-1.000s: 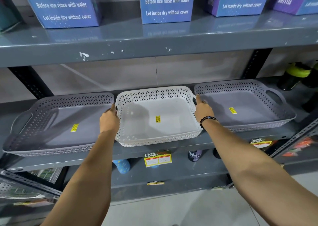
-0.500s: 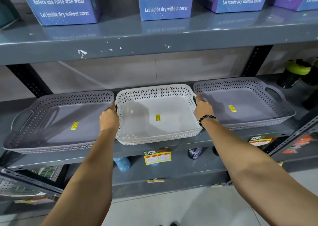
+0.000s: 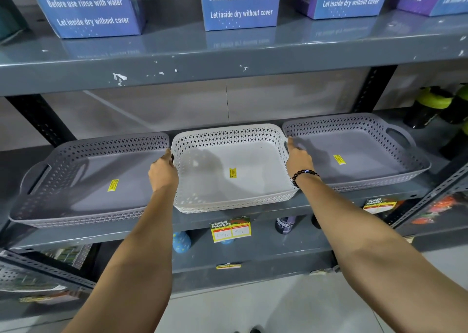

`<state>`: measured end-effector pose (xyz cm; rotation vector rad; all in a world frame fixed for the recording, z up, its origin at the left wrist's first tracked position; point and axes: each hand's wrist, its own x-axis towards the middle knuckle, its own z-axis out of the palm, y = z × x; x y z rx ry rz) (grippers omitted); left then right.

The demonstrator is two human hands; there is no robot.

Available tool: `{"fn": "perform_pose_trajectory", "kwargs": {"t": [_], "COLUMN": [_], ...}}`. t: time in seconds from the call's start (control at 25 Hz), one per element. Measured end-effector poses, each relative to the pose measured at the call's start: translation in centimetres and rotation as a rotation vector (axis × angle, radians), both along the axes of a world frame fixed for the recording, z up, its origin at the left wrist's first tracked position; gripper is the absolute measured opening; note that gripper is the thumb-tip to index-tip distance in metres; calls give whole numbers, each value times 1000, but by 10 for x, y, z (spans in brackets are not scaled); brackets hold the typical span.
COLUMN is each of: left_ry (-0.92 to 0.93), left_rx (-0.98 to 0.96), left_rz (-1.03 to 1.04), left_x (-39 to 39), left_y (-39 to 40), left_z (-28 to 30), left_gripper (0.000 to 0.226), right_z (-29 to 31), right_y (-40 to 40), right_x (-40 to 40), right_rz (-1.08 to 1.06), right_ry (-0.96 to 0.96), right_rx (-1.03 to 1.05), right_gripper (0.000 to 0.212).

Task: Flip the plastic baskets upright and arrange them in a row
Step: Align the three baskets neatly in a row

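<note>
Three shallow perforated plastic baskets stand upright side by side on the grey middle shelf. The white basket is in the centre, a grey basket lies to its left and another grey basket to its right. Each has a yellow sticker on its floor. My left hand grips the white basket's left handle, and my right hand, with a dark bead bracelet on the wrist, grips its right handle.
The upper shelf overhangs the baskets and carries blue and purple boxes. Dark bottles with green lids stand at the far right of the middle shelf. A price tag hangs on the shelf edge; bottles sit on the lower shelf.
The white basket has slid slightly back on the shelf with both hands still on its handles. The grey baskets have not moved.
</note>
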<state>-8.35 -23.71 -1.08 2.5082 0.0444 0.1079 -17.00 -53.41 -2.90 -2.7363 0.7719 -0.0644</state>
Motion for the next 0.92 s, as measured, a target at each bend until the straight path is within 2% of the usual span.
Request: {"fn": "perform_pose_trajectory", "kwargs": {"t": [0.92], "left_ry": [2], "left_rx": [16], "left_rz": [40], "left_x": [-9], "left_y": [-9], "left_z": [-5], "left_gripper": [49], "right_z": [4], "right_y": [-5], "right_x": [-14], "right_rz": [-9], "right_ry": [-13], "right_rx": [50], "right_gripper": [69]}}
